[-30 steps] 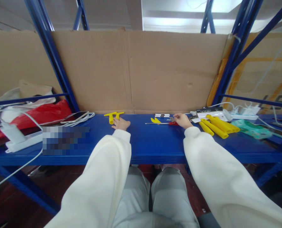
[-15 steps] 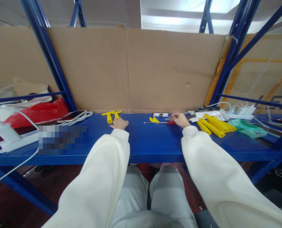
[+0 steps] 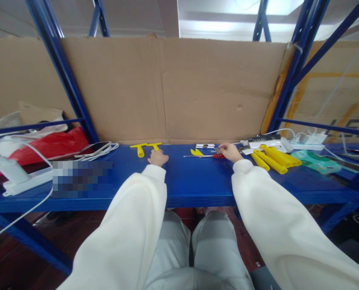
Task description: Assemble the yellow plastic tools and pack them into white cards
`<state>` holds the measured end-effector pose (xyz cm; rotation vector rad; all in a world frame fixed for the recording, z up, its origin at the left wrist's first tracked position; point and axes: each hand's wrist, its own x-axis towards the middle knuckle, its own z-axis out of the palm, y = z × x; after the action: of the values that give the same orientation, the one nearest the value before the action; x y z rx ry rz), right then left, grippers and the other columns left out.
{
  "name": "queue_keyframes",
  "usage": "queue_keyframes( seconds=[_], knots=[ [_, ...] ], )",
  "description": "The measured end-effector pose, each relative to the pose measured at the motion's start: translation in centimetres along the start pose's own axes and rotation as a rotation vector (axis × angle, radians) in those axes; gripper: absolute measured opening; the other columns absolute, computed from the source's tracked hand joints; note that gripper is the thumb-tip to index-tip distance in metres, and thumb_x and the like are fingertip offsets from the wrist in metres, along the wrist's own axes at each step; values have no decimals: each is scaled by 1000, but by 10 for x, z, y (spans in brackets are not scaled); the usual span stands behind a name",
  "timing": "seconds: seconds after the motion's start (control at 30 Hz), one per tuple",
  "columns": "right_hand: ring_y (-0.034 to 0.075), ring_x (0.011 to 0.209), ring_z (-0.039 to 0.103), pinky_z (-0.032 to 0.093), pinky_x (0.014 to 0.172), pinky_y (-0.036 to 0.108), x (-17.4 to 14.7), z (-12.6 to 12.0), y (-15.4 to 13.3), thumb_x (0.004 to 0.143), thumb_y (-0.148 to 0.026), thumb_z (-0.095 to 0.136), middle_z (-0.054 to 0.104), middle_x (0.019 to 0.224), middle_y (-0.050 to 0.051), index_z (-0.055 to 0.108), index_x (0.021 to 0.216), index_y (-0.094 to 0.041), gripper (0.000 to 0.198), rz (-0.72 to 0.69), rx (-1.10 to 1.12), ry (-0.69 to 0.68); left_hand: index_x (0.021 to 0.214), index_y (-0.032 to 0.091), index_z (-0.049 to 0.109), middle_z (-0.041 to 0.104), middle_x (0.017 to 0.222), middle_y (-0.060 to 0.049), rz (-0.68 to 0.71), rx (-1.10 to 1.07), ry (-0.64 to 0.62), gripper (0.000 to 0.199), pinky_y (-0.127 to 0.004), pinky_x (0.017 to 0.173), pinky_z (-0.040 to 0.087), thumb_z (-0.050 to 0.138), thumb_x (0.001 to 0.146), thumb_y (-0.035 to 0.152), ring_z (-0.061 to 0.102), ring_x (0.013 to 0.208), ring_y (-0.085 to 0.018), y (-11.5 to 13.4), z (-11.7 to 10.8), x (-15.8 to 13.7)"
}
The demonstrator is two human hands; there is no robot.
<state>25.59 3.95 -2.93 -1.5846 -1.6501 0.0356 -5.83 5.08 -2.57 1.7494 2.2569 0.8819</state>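
Note:
My left hand (image 3: 159, 157) is closed round the stem of a yellow T-shaped piece (image 3: 154, 145), whose crossbar shows beyond the fingers. Just left of it lies a second yellow T-shaped piece (image 3: 140, 152). Over on the right, my right hand (image 3: 230, 152) has its fingers pinched together at a small dull item too small to name. A screwdriver with a red handle (image 3: 218, 156) lies under those fingertips, its shaft pointing left. Near the shaft are a small yellow flat piece (image 3: 196, 152) and a white and dark strip (image 3: 205, 146).
Several yellow tubes (image 3: 275, 160) lie right of my right hand, before a black and white package (image 3: 264, 141). A green plastic packet (image 3: 316, 161) and a power strip (image 3: 308, 146) are further right. At left are a phone (image 3: 93, 149) and a red bag (image 3: 50, 145). Cardboard (image 3: 197, 88) stands behind.
My left hand has shifted a little to the right, and the yellow T-shaped piece has moved with it, away from the other one. My right hand has stayed nearly where it was.

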Motion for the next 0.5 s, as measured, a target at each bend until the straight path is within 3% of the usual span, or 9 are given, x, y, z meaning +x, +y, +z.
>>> queue_keyframes(
  seconds=[0.2, 0.5],
  knots=[
    [20, 87, 74, 56, 86, 30, 2, 2, 4, 80, -7, 57, 79, 89, 9, 77, 90, -15, 23, -24, 3, 7, 115, 19, 72, 60, 134, -17, 49, -15, -51, 38, -36, 101, 46, 55, 80, 18, 60, 124, -29, 3, 2, 3],
    [20, 84, 74, 57, 85, 29, 2, 2, 4, 80, -7, 57, 79, 87, 8, 77, 91, -15, 23, -18, 4, -5, 128, 23, 67, 63, 137, -14, 74, 21, -66, 48, -37, 101, 46, 57, 80, 20, 59, 127, -29, 1, 4, 5]
  ],
)
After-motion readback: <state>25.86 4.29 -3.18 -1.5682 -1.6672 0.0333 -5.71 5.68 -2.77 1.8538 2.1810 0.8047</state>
